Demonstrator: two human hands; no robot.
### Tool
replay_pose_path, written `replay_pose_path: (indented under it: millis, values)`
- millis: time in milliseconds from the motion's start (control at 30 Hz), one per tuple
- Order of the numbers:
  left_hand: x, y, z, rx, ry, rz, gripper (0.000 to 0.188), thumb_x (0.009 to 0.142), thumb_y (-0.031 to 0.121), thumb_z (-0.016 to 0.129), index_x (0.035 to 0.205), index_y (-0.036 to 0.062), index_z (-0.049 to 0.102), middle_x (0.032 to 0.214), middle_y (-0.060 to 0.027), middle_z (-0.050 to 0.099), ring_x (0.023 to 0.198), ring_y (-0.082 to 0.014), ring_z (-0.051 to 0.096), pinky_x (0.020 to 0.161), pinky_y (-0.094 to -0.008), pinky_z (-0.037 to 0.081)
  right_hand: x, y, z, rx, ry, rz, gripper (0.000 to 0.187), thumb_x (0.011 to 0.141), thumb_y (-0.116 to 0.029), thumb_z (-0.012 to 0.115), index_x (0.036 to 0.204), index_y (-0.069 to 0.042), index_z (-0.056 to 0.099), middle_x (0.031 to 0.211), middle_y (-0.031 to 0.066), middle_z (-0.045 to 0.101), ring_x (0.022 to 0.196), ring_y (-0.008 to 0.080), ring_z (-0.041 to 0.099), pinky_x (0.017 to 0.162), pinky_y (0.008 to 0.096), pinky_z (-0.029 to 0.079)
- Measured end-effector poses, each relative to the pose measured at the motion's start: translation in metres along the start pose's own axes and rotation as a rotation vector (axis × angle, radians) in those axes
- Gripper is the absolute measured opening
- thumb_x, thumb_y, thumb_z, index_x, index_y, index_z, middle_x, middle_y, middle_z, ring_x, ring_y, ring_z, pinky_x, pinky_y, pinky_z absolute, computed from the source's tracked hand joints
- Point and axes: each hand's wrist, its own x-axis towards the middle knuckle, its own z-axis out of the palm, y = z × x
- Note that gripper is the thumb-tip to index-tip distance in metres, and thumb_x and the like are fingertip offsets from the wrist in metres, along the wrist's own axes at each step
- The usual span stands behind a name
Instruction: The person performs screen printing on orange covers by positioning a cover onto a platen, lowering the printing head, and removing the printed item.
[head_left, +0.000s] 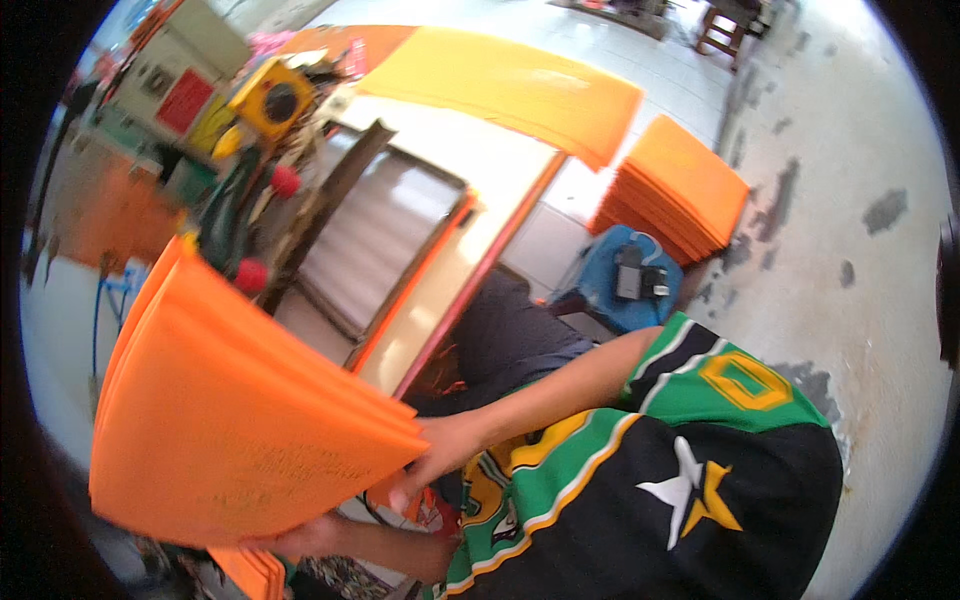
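A thick bundle of orange foam-like sheets (pixel 240 400) is tilted up at the lower left, its layers fanned slightly apart along the left edge. Faint dark print marks its near face. My right hand (pixel 445 448) grips the bundle's right corner, the fingers partly behind the sheets. At the bottom edge, my left hand (pixel 305 537) holds the same sheets, with most of its fingers hidden. Below that hand, more orange pieces (pixel 250 572) show.
A machine table (pixel 520 150) with a framed grey plate (pixel 380 230) stands ahead, red knobs and a yellow box (pixel 270 97) at its left. A yellow-orange sheet (pixel 500 85) drapes its far end. Beyond are stacked orange sheets (pixel 690 180) and a blue stool (pixel 610 265) bearing black adapters.
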Motion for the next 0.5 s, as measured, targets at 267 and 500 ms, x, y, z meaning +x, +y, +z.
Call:
replay_pose_path:
  millis: [267,500]
  values:
    - [-0.016,-0.016,-0.019,-0.696,-0.351,-0.532,0.059,0.1,0.041,0.053,0.15,0.0139,0.036,0.156,-0.0067,0.035,0.14,-0.0247,0.035,0.118,-0.0527,0.024,0.001,-0.023,0.01,-0.121,0.266,-0.114,0.053,0.085,-0.034,0.079,0.121,0.0,0.058,0.108,0.0067,0.067,0.102,0.0148,0.06,0.089,0.031,0.049]
    - [-0.031,-0.031,-0.034,-0.881,-0.194,-0.57,0.059,0.099,0.045,0.053,0.147,0.0126,0.041,0.154,-0.0058,0.039,0.139,-0.0238,0.037,0.117,-0.0495,0.025,0.007,-0.027,0.014,-0.227,0.203,-0.039,0.059,0.081,-0.04,0.081,0.12,-0.002,0.058,0.109,0.0101,0.067,0.098,0.0208,0.064,0.088,0.0348,0.051]
